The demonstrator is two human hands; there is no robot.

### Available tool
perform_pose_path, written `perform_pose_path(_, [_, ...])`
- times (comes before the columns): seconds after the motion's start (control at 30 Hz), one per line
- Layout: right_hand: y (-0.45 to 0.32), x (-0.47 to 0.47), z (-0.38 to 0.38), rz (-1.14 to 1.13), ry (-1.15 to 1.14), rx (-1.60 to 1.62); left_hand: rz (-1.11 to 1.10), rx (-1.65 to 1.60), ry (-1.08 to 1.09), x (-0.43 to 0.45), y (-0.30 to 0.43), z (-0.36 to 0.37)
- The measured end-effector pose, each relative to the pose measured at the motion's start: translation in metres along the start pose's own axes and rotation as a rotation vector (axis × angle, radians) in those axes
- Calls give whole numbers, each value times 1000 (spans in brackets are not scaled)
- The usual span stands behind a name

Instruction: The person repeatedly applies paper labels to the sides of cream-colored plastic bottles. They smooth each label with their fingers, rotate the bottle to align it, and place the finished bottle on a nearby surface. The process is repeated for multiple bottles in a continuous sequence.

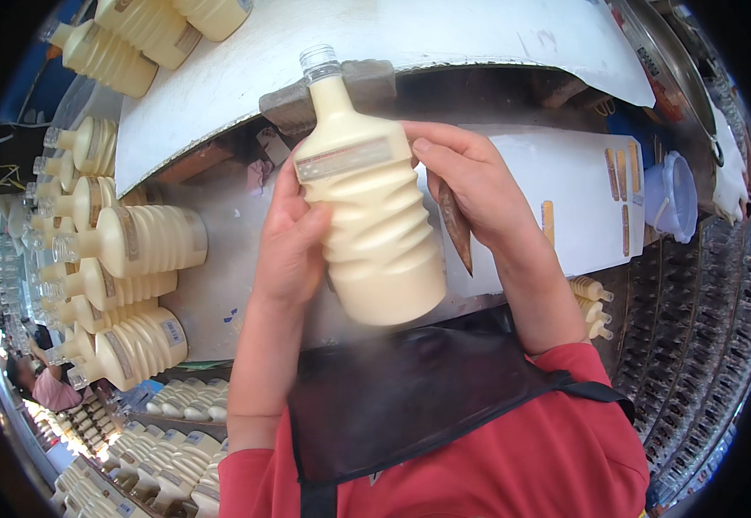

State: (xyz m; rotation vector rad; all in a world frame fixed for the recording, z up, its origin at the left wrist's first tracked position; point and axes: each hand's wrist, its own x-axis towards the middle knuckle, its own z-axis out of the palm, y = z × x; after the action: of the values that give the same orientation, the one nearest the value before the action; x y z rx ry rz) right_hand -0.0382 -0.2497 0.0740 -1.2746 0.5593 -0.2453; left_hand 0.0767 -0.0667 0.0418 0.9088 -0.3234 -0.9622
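Observation:
A cream-coloured bottle [382, 239] with a ribbed body and a clear threaded neck is held up before me, tilted, neck away from me. Around its left side my left hand [297, 239] grips it, thumb on the front. A label band [346, 158] crosses the bottle's shoulder. My right hand [466, 175] touches the right side of the shoulder with thumb and forefinger. Tucked in that same hand is a pointed brown tool [457, 230], its tip towards me; its exact kind is unclear. A grey block [369, 81] sits behind the neck.
Several filled bottles [148, 243] lie stacked at left. A white sheet [511, 168] carries gold label strips [621, 171]. A lilac bucket [671, 197] hangs by the right edge. Crates of bottles [161, 466] stand lower left, where another person [54, 388] is visible. Clear bottles [680, 362] fill the right.

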Motion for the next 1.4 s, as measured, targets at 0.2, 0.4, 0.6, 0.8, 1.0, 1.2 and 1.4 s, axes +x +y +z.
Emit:
perform_pose_path(0.2, [-4,1,-6,-33,-48,4,86,84,71,3,9,11])
perform_pose_path(0.4, [5,9,7,-176,5,-90,70,93,169,14,4,14])
perform_pose_path(0.6, [-1,8,13,-142,59,-334,82,110,184,13,3,18])
perform_pose_path(0.8, [5,9,13,-133,48,-238,101,101,183,14,2,18])
perform_pose_path(1.0, [6,10,9,-111,10,-29,100,111,205,15,0,18])
perform_pose_path(1.2, [3,11,-11,-52,-117,58,114,132,221,16,0,21])
perform_pose_path(1.4, [0,7,-7,-67,-87,6,128,134,197,15,0,19])
